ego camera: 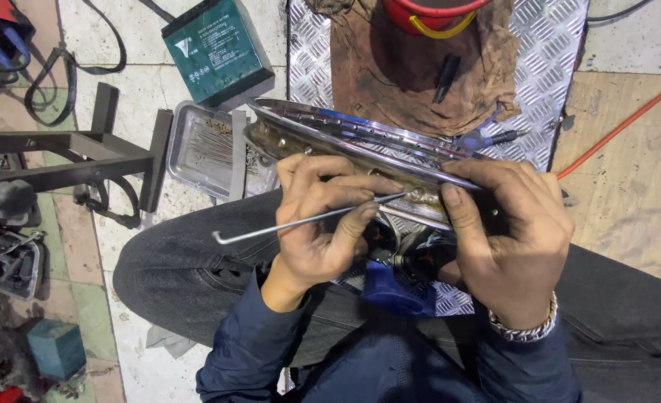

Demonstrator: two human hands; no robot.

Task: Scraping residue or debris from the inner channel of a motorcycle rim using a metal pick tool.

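- The work in hand is lacing spokes into a chromed wheel rim [330,123], which lies across the seated person's lap, its long edge running from upper left to lower right.
- The left hand [323,216] pinches a thin steel spoke [300,220] between thumb and forefinger; the fingers are closed on the shaft near its far end.
- The spoke's far tip touches the rim at one of the holes, just beside the right thumb; its bent near end points out to the left, free in the air. I judge the spoke is only just entering its hole, not yet seated.
- The right hand [506,239] is clasped over the rim's edge, the thumb pressed on the inner face and the fingers wrapped round behind, steadying it.
- The visible row of holes along the rim looks open, and no other spoke can be seen fitted, so the lacing seems to be at an early stage; the part of the rim under the hands is hidden.
- A metal tray [203,149] on the floor left of the rim holds a bundle of loose spokes, so many appear left to fit.
- Beyond the rim lie a brown rag [412,75] on a chequer-plate sheet [554,45], a red bucket [427,15] and a green battery [217,51].
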